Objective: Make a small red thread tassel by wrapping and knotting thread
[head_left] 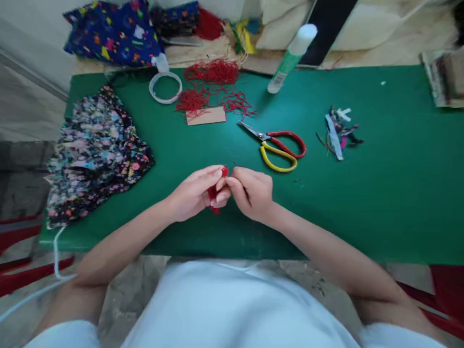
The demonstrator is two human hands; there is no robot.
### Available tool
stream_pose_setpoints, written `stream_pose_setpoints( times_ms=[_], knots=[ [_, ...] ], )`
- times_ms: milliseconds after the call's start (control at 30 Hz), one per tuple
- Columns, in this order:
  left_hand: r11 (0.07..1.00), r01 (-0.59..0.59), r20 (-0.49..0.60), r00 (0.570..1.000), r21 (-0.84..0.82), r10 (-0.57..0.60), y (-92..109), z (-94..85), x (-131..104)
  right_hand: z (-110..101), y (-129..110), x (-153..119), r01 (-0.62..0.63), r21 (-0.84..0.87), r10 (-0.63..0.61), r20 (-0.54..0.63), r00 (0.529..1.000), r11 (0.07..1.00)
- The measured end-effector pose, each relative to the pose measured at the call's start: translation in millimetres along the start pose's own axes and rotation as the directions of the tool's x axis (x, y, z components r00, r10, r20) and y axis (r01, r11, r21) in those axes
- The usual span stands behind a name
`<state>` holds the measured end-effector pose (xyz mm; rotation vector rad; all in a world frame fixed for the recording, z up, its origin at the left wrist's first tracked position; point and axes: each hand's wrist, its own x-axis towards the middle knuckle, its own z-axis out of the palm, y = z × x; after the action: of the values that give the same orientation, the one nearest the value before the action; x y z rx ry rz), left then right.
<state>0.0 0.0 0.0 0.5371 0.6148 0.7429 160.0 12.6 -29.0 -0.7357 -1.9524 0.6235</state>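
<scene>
My left hand [197,193] is closed round a small red bundle [215,210] that looks like fabric or thread; its ends stick out above and below the fingers. Right beside it, my right hand [252,193] is closed in a pinch at the bundle's upper part, and what lies between its fingertips is too small to make out. Beyond the hands lie scissors [279,150] with one red and one yellow handle. Tangled red threads [213,72] lie farther back, partly over a brown cardboard piece [206,116].
Floral fabric [101,154] covers the left of the green table [391,203]. A white ring [166,100] and a glue bottle [292,58] stand toward the back. Fabric scraps [339,133] lie right of the scissors. A patterned blue bag [116,34] sits at the back left.
</scene>
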Motion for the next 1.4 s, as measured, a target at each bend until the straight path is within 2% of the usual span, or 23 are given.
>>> stream_pose_setpoints(
  times_ms=[133, 267, 367, 467, 533, 600, 667, 733, 767, 833, 867, 900, 967, 1000, 1033, 1067, 1100, 1133, 1167, 1200, 1233, 1400],
  knots=[
    [0.99, 0.007, -0.027, 1.0, 0.143, -0.003, 17, -8.4, -2, -9, -1, 5, -0.031, 0.012, 0.031, 0.007, 1.0, 0.999],
    [0.947, -0.111, -0.125, 0.98, 0.302, 0.155, 30, -14.9, -5, -19, 0, 9, -0.072, 0.033, 0.074, -0.038, 0.997, 0.997],
    [0.894, -0.226, -0.19, 0.929, 0.387, 0.317, 39, -20.0, -5, -26, 2, 10, -0.094, 0.088, 0.102, -0.085, 0.991, 0.992],
    [0.84, -0.331, -0.257, 0.847, 0.43, 0.465, 50, -25.6, -5, -30, 4, 9, -0.119, 0.116, 0.134, -0.13, 0.982, 0.986],
    [0.786, -0.439, -0.287, 0.76, 0.435, 0.583, 61, -29.5, -7, -32, 4, 9, -0.134, 0.118, 0.15, -0.141, 0.979, 0.984],
    [0.723, -0.547, -0.333, 0.649, 0.422, 0.685, 75, -33.9, -11, -34, 4, 9, -0.136, 0.109, 0.151, -0.144, 0.978, 0.985],
    [0.667, -0.612, -0.372, 0.553, 0.426, 0.745, 92, -39.7, -20, -34, 2, 10, -0.128, 0.101, 0.141, -0.143, 0.98, 0.987],
    [0.591, -0.654, -0.362, 0.468, 0.471, 0.806, 108, -48.2, -33, -35, 1, 10, -0.116, 0.1, 0.129, -0.141, 0.981, 0.988],
    [0.557, -0.669, -0.368, 0.42, 0.492, 0.83, 115, -53.5, -40, -35, 0, 11, -0.109, 0.1, 0.123, -0.141, 0.982, 0.989],
    [0.474, -0.673, -0.386, 0.29, 0.568, 0.876, 128, -65.3, -54, -36, -1, 11, -0.094, 0.089, 0.106, -0.141, 0.984, 0.992],
    [0.485, -0.63, -0.409, 0.276, 0.606, 0.87, 133, -71.3, -60, -36, -1, 11, -0.085, 0.082, 0.096, -0.142, 0.985, 0.993],
    [0.393, -0.669, -0.41, 0.143, 0.63, 0.901, 137, -77.1, -65, -36, -2, 11, -0.074, 0.075, 0.084, -0.141, 0.986, 0.994],
    [0.283, -0.66, -0.363, 0.017, 0.696, 0.932, 141, -87.1, -71, -36, -2, 12, -0.054, 0.063, 0.062, -0.138, 0.988, 0.997],
    [0.271, -0.619, -0.328, 0.023, 0.737, 0.944, 141, -91.1, -71, -35, -2, 12, -0.044, 0.062, 0.052, -0.137, 0.989, 0.997],
    [0.237, -0.6, -0.294, 0.003, 0.764, 0.956, 141, -94.5, -68, -35, -2, 12, -0.035, 0.06, 0.043, -0.136, 0.99, 0.998],
    [0.151, -0.61, -0.253, -0.083, 0.778, 0.964, 139, -97.3, -64, -35, -3, 12, -0.029, 0.056, 0.037, -0.134, 0.99, 0.998],
    [0.136, -0.578, -0.199, -0.046, 0.805, 0.979, 135, -99.5, -57, -34, -3, 12, -0.026, 0.052, 0.032, -0.134, 0.991, 0.998],
    [0.125, -0.521, -0.136, 0.017, 0.844, 0.991, 131, -101.4, -49, -34, -3, 12, -0.024, 0.049, 0.03, -0.133, 0.991, 0.999],
    [0.119, -0.454, -0.066, 0.131, 0.883, 0.989, 125, -103.0, -39, -33, -3, 12, -0.023, 0.045, 0.029, -0.13, 0.991, 0.999],
    [0.089, -0.39, 0.001, 0.225, 0.917, 0.974, 119, -104.4, -28, -33, -3, 12, -0.024, 0.041, 0.029, -0.127, 0.991, 0.999],
    [0.017, -0.334, 0.073, 0.256, 0.943, 0.964, 112, -105.8, -17, -33, -3, 12, -0.026, 0.038, 0.03, -0.122, 0.992, 0.999],
    [-0.01, -0.191, 0.117, 0.555, 0.981, 0.824, 77, -111.3, 31, -32, -4, 11, -0.03, 0.033, 0.034, -0.1, 0.994, 0.999]
  ],
)
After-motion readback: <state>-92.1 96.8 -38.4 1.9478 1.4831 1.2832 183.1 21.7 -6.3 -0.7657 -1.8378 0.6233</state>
